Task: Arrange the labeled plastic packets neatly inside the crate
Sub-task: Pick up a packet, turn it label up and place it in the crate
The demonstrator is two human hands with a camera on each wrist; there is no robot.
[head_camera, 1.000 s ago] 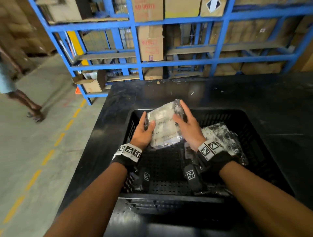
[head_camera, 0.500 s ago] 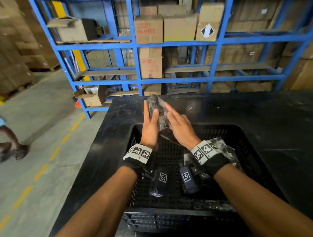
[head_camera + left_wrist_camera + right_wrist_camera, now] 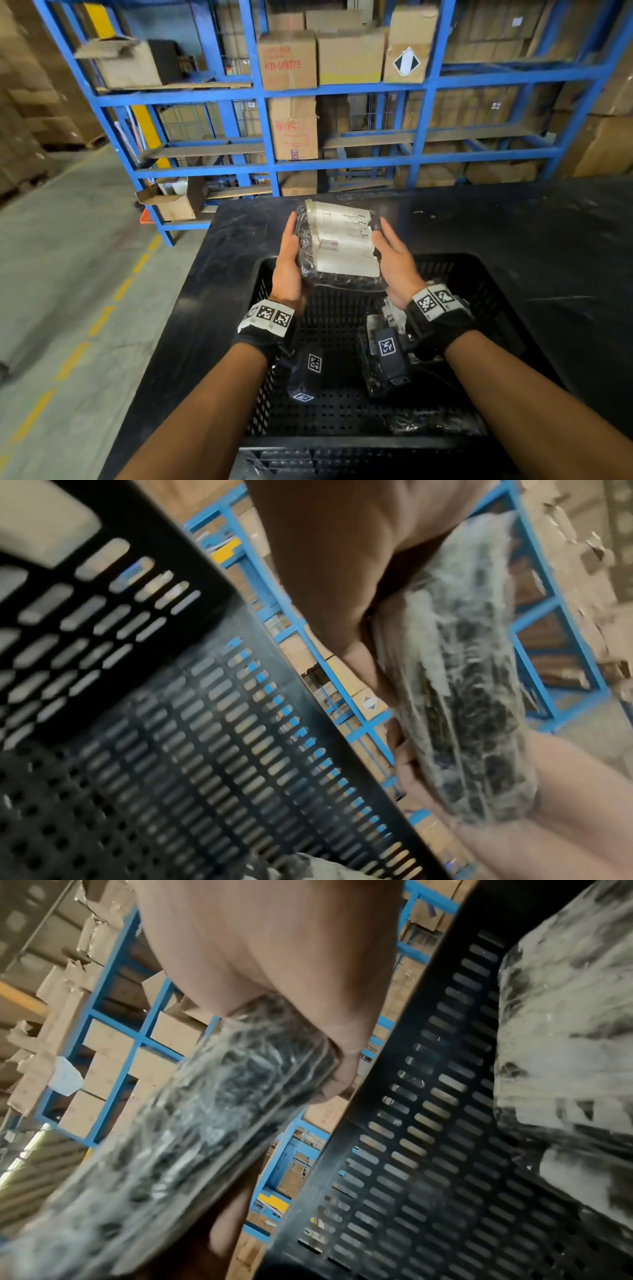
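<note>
A labeled packet (image 3: 339,245) was held label-up above the crate's (image 3: 496,274) far edge, pinched between the left hand (image 3: 287,263) and right hand (image 3: 394,260), long axis running near-to-far.

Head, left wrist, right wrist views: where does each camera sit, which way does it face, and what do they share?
Head: on the person's head, facing forward and down; both forearms, left hand and right hand hold the labeled packet above the black crate.
Left wrist: under the left hand, facing along the palm toward the crate wall.
Right wrist: under the right hand, facing along the palm.
Shared: all show packet, crate, blue racking.
</note>
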